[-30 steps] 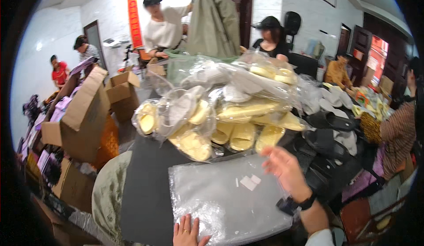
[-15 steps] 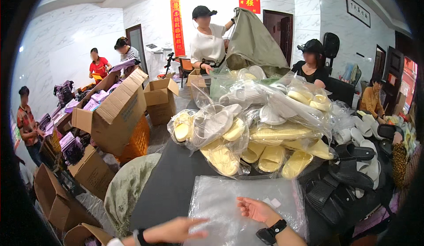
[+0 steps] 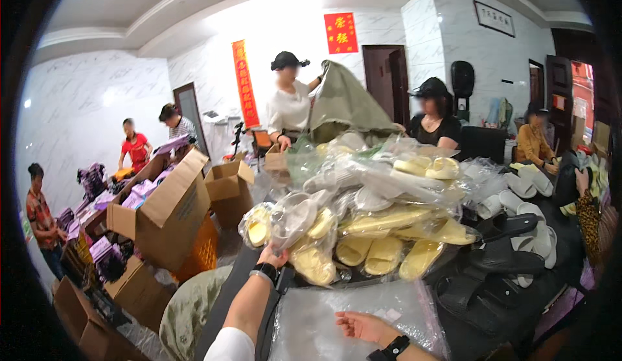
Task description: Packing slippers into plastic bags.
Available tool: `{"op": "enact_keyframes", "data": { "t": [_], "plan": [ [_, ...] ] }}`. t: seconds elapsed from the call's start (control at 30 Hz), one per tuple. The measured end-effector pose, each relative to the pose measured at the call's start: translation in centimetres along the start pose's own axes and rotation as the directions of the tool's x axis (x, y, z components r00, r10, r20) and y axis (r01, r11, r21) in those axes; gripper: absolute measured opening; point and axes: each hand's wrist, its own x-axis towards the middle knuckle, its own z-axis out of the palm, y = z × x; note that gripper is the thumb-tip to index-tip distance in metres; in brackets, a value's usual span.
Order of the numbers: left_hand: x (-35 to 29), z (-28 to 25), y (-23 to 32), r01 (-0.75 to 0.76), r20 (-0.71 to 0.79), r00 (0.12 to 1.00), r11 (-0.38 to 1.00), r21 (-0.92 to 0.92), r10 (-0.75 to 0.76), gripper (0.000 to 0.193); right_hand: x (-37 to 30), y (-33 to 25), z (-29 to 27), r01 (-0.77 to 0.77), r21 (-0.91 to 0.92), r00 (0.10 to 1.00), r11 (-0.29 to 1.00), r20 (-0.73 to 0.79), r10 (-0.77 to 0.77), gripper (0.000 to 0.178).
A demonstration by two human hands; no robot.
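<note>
My left hand (image 3: 273,257) reaches to the near left side of a heap of slippers in clear bags. Its fingers close at the lower edge of a clear bag (image 3: 295,217) with grey and pale yellow slippers; the grip is partly hidden. My right hand (image 3: 363,327), palm turned up and fingers loosely curled, holds nothing. It hovers over a stack of flat clear plastic bags (image 3: 304,315) on the dark table (image 3: 249,290). Close behind the stack lie pale yellow slippers (image 3: 379,256) in bags.
Black slippers (image 3: 479,293) and white slippers (image 3: 534,178) lie loose to the right. Cardboard boxes (image 3: 162,218) stand left of the table, beside green cloth (image 3: 194,306). Across the table a person lifts a grey-green sack (image 3: 350,105); other people work around the room.
My left hand has moved forward from the flat bags to the slipper heap. My right hand stays over the flat bags, slightly lower. The view has tilted up.
</note>
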Motion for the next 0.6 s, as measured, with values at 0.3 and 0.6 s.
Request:
{"op": "enact_keyframes", "data": {
  "t": [0.3,0.6],
  "plan": [
    [-0.8,-0.6,2.2,-0.136,0.475,0.867,0.989,-0.065,0.150,0.026,1.2,0.8,-0.3,0.008,0.017,0.998,1.000,0.066,-0.009,0.030],
    [-20.3,4.2,-3.5,-0.275,0.620,0.735,0.956,-0.097,0.274,0.043,0.0,-0.1,0.1,0.026,0.050,0.998,0.998,0.049,-0.029,0.031]
  ]
}}
